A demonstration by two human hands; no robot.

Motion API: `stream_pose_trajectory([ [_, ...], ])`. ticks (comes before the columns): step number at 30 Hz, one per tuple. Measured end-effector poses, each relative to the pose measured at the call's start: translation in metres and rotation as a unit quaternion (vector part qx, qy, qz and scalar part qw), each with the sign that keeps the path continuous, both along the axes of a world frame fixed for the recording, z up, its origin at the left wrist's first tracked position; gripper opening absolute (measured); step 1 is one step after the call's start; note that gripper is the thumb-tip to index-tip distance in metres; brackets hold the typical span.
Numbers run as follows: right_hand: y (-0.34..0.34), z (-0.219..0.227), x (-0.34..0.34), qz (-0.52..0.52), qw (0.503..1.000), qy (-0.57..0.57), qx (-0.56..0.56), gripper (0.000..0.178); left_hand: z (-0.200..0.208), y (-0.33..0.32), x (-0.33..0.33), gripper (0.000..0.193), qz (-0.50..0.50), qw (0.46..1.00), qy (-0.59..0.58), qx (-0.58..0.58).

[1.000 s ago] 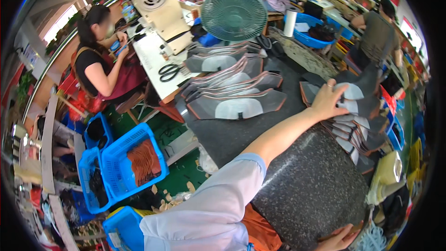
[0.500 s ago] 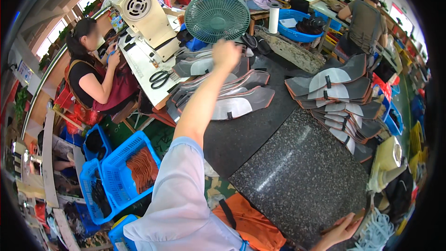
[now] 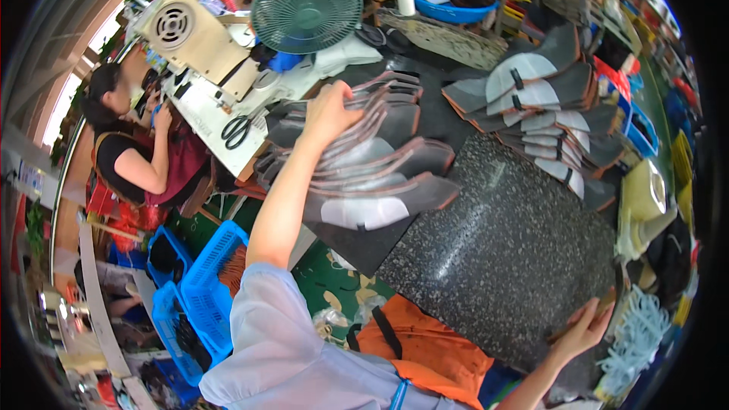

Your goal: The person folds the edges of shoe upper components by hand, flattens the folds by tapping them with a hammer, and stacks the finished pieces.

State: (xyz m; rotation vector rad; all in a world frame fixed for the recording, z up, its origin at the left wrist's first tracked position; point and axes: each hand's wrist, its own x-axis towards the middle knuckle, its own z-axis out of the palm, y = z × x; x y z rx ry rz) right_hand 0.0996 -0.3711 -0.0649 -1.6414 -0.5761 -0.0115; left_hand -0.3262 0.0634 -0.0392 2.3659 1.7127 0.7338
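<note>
Fanned out in overlapping rows, grey shoe-upper pieces (image 3: 364, 212) with pale panels and reddish edges lie on a black mat. My left hand (image 3: 332, 111) reaches over their far end, its thumb and fingers closed round the edges of several pieces. Beyond the speckled dark stone slab's (image 3: 486, 243) middle, at its lower right edge, rests my right hand (image 3: 581, 330). Its fingers are loosely bent and apart, with no piece seen in them. A second pile of similar shoe-upper pieces (image 3: 558, 118) sits at the far right of the slab.
A green fan (image 3: 307, 7) stands behind the pieces. Left of it are a cream sewing machine (image 3: 190, 38) and black-handled scissors (image 3: 237, 131) on a white table. Blue baskets (image 3: 216, 288) stand at lower left; an orange cloth (image 3: 429, 353) hangs before me. A co-worker (image 3: 129, 137) sits at left.
The left-hand shoe-upper pieces have slid nearer to me and spread, with my left hand moving along from beside the fan. My right hand stays by the slab's edge. The view has shifted.
</note>
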Motion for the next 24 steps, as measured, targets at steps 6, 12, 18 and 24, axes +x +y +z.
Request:
stream_pose_trajectory([
  [6, 0.004, -0.031, 0.002, 0.000, 0.996, 0.062, -0.069, 0.039, 0.035, -0.080, 0.048, 0.026, -0.119, 0.975, -0.006, 0.189],
  [12, 0.031, 0.020, -0.062, 0.180, 0.957, -0.066, -0.216, 0.040, 0.033, -0.189, 0.076, 0.035, -0.306, 0.950, 0.053, 0.034],
  [18, 0.114, 0.041, -0.127, 0.382, 0.894, -0.226, -0.061, 0.046, 0.032, -0.193, 0.084, 0.038, -0.262, 0.965, 0.016, 0.008],
  [24, 0.125, 0.013, -0.158, 0.340, 0.895, -0.271, -0.096, 0.022, 0.019, -0.192, 0.088, 0.021, -0.257, 0.960, -0.070, -0.090],
])
